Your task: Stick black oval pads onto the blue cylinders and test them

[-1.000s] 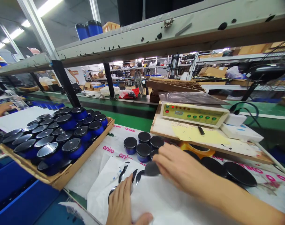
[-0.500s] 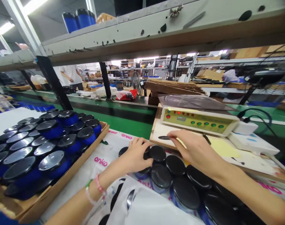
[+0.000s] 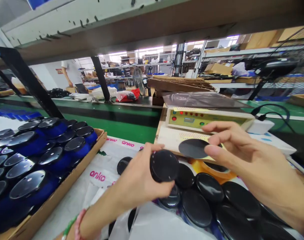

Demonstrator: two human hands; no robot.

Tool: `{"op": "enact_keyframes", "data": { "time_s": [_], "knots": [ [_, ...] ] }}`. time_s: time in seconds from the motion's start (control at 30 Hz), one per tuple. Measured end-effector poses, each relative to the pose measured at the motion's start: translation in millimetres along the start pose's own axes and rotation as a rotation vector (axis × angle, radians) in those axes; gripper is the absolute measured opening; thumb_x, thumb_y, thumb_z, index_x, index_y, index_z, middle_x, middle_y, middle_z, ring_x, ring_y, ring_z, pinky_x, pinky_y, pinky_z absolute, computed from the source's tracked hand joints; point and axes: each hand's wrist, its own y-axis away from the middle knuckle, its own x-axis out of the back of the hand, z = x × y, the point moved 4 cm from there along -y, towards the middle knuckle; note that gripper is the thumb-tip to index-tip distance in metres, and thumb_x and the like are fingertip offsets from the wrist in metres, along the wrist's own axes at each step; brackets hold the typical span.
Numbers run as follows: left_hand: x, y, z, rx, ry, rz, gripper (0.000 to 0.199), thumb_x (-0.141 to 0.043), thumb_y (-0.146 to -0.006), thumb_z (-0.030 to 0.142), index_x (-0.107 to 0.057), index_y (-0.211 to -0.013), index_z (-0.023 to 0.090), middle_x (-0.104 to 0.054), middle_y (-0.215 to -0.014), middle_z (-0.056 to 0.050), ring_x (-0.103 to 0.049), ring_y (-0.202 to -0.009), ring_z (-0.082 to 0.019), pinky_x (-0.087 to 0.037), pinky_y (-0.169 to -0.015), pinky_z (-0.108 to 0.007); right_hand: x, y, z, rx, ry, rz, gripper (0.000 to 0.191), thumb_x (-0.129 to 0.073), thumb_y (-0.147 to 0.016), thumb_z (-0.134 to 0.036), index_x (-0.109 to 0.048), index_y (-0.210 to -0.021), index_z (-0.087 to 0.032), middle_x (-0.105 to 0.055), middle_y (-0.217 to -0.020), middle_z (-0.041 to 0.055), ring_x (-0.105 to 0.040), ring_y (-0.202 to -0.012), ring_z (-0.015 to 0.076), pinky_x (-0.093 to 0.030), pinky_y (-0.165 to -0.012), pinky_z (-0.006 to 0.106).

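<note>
My left hand is closed round a black round-topped piece, raised over a group of similar black-topped jars. To its right, my right hand has its thumb and fingers at the edge of a thin dark disc, tilted in front of the control box. Below that disc lies an orange ring, partly covered by my right hand. White sheeting overlaps the near jars.
At the left is a cardboard tray of blue jars. A control box with buttons stands behind my right hand. An overhead shelf crosses the top. A person stands far back left.
My left hand has lifted a black-topped piece from the group. The thin dark disc by my right hand, edge-on before, now shows its face. The view has shifted.
</note>
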Motion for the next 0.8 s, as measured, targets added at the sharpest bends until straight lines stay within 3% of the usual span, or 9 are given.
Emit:
{"op": "enact_keyframes", "data": {
  "time_s": [0.1, 0.2, 0.37, 0.8],
  "knots": [
    [-20.3, 21.9, -1.8, 0.030, 0.159, -0.021, 0.061, -0.074, -0.065, 0.021, -0.043, -0.117, 0.032, -0.063, -0.107, 0.004, -0.063, -0.093, -0.019, -0.053, -0.078, -0.031, -15.8, 23.3, 10.3, -0.338, -0.423, -0.106, 0.026, -0.064, -0.083, -0.045, -0.062, -0.071, -0.022, -0.058, -0.095, 0.0023, -0.056, -0.078, 0.0168, -0.046, -0.064, 0.026],
    [-34.6, 29.3, -9.5, 0.013, 0.217, 0.034, 0.060, -0.073, -0.065, 0.018, -0.044, -0.117, 0.030, -0.061, -0.108, 0.002, -0.064, -0.088, -0.017, -0.054, -0.076, -0.031, -39.9, 43.5, 18.7, -0.505, -0.612, -0.166, 0.029, -0.065, -0.083, -0.044, -0.060, -0.068, -0.020, -0.056, -0.090, 0.0008, -0.052, -0.077, 0.0135, -0.043, -0.065, 0.022],
    [-38.1, 28.6, -14.6, -0.058, 0.218, 0.109, 0.061, -0.076, -0.064, 0.020, -0.045, -0.117, 0.026, -0.058, -0.116, -0.001, -0.061, -0.101, -0.019, -0.052, -0.088, -0.034, -60.6, 56.3, 27.5, -0.527, -0.641, -0.188, 0.027, -0.064, -0.085, -0.041, -0.059, -0.069, -0.020, -0.053, -0.091, -0.0014, -0.049, -0.082, 0.0115, -0.039, -0.070, 0.020],
    [-37.7, 29.4, -7.8, -0.185, 0.193, 0.152, 0.055, -0.074, -0.067, 0.019, -0.048, -0.115, 0.024, -0.059, -0.111, -0.002, -0.060, -0.101, -0.019, -0.049, -0.091, -0.034, -63.2, 56.9, 24.2, -0.456, -0.599, -0.227, 0.022, -0.061, -0.088, -0.039, -0.060, -0.072, -0.024, -0.051, -0.090, -0.0033, -0.049, -0.085, 0.0100, -0.040, -0.074, 0.016]
  ]
}}
